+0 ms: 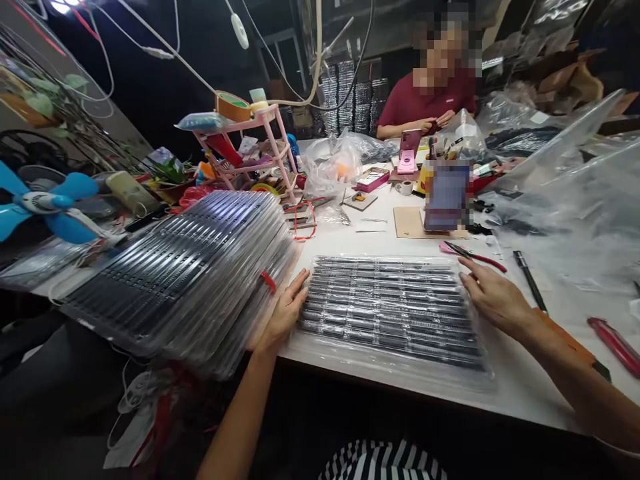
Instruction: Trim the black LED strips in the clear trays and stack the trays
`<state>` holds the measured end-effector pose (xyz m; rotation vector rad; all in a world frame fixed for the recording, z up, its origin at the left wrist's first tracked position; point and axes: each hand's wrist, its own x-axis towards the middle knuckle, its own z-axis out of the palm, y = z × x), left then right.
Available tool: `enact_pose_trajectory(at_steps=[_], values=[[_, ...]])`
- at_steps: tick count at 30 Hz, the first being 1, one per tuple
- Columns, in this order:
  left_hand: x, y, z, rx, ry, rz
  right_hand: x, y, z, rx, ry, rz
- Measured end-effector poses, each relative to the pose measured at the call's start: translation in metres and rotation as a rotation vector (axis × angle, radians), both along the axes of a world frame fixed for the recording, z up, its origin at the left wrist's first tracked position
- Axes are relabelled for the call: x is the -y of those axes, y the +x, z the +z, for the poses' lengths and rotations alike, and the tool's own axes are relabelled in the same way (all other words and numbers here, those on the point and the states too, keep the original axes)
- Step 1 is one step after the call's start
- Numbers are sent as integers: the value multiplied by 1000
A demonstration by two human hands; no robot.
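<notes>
A stack of clear plastic trays (pixel 390 313) filled with rows of dark, ribbed strips lies on the white table in front of me. My left hand (pixel 285 310) grips its left edge, fingers along the side. At the far right corner, my right hand (pixel 493 293) is closed on the other edge, with the thumb hidden or hard to make out. What the dark strips are, I cannot tell. Left of my left hand rises a taller pile of similar trays (pixel 200 267), a red tag (pixel 269 281) sticking out of its side.
Pliers (pixel 475 257), a black pen-like tool (pixel 530 280) and a red-handled cutter (pixel 615 347) lie at right. Behind are a pink rack (pixel 245 143), a phone on a stand (pixel 447 197) and plastic bags (pixel 575 200). A blue fan (pixel 47 200) stands left; a person (pixel 430 107) sits opposite.
</notes>
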<state>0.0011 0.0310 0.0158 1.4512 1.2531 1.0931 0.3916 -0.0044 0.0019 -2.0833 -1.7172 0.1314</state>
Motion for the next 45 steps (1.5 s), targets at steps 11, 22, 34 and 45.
enact_pose_trajectory(at_steps=[11, 22, 34, 45], values=[[-8, 11, 4, 189, -149, 14, 3, 8, 3, -183, -92, -81], [-20, 6, 6, 63, -95, 79, -2, 3, 5, -202, -43, -34], [-11, 4, 3, -180, -40, -89, 9, -8, -1, 128, -47, -4], [3, 25, -12, -653, 172, -26, 15, -26, -9, 456, 110, 352]])
